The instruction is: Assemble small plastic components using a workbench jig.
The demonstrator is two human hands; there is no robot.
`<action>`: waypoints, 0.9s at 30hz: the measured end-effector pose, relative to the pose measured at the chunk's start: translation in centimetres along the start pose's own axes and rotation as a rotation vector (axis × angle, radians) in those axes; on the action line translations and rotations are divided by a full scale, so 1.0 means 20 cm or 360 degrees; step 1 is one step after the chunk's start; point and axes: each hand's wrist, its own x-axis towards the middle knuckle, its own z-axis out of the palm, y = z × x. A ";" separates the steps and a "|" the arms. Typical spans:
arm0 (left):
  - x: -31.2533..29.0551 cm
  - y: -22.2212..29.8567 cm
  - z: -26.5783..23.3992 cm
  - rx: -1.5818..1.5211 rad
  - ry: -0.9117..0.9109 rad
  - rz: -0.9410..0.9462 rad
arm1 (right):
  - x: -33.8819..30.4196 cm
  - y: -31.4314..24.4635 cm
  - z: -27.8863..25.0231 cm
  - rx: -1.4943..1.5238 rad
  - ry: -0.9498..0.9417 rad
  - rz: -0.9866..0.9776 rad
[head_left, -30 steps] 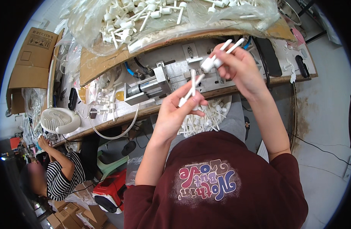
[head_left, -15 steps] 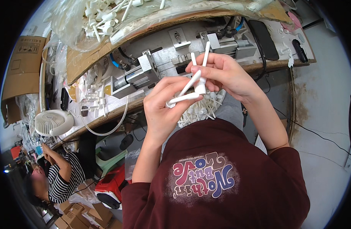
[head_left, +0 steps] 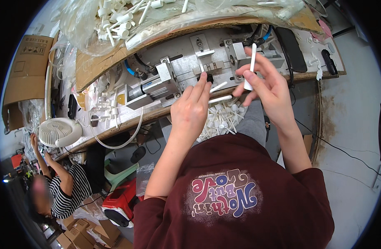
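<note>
My left hand (head_left: pixel 190 108) is at the metal fixture (head_left: pixel 208 66) on the bench edge, its fingertips against a slim white piece (head_left: pixel 201 65) in the slot. Two more white plastic sticks, an upper one (head_left: pixel 218 86) and a lower one (head_left: pixel 220 99), poke out to the right from under this hand; its palm side is hidden. My right hand (head_left: pixel 270 85) pinches a white plastic stick (head_left: pixel 253 58) between thumb and fingers, its wider end down and slim end up, right of the fixture. A heap of similar white sticks (head_left: pixel 223 118) lies in my lap below both hands.
Air cylinders (head_left: pixel 151 88) with blue hoses flank the fixture. Beyond it, a cardboard sheet (head_left: pixel 103 68) bears a plastic bag of white parts (head_left: pixel 120 25). A black phone (head_left: pixel 290 50) lies to the right. A white fan (head_left: pixel 59 133) and a co-worker in stripes (head_left: pixel 72 191) are at left.
My hands have moved apart. The left has reached forward to the fixture, where a white piece now shows in the slot; the right has shifted right with one stick.
</note>
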 end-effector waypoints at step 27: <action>-0.27 0.00 -0.23 -0.1566 -0.0101 -0.1394 | 0.07 0.25 0.08 -0.1857 -0.0401 -0.1363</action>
